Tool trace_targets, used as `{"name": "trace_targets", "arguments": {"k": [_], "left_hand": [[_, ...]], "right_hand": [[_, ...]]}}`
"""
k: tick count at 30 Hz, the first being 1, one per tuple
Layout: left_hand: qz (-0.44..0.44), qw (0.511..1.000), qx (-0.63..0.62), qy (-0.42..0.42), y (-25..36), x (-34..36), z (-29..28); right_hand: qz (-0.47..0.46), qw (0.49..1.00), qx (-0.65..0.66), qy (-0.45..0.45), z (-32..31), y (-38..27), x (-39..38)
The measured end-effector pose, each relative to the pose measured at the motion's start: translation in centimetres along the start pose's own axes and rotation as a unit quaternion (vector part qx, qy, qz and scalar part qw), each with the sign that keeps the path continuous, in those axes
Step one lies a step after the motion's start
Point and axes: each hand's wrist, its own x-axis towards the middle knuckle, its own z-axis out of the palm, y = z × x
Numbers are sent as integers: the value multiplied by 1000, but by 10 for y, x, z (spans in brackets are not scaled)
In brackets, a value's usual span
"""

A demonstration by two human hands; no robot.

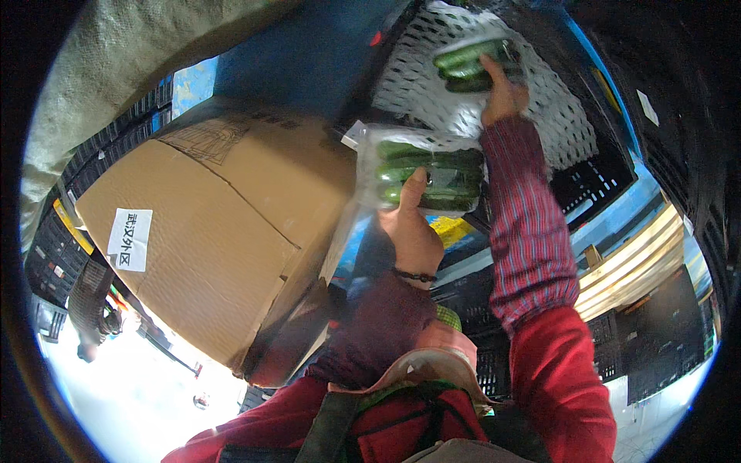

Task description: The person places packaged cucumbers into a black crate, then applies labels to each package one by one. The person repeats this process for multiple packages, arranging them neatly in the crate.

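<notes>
My left hand is closed on a clear-wrapped pack of cucumbers, its thumb lying across the front of the wrap. Farther out to the right, my right hand grips a second wrapped pack of cucumbers. That pack is over a black crate lined with white foam netting. Whether the second pack touches the netting I cannot tell. The fingers of both hands are mostly hidden behind the packs.
A large brown cardboard box with a white label stands on the left. Stacked black crates are beyond it at the far left. Wooden slats show at the right. A pale cloth-like sheet hangs across the upper left.
</notes>
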Motion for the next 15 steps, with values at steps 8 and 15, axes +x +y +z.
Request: {"name": "trace_targets", "arguments": {"k": [8,15], "left_hand": [[-115,970,-173,-125,-2,-26,-2],[-273,870,-270,-309,-24,-39,-30]], "right_hand": [[-124,969,113,180,-156,18,-132],[-111,983,33,140,-226,31,-309]]}}
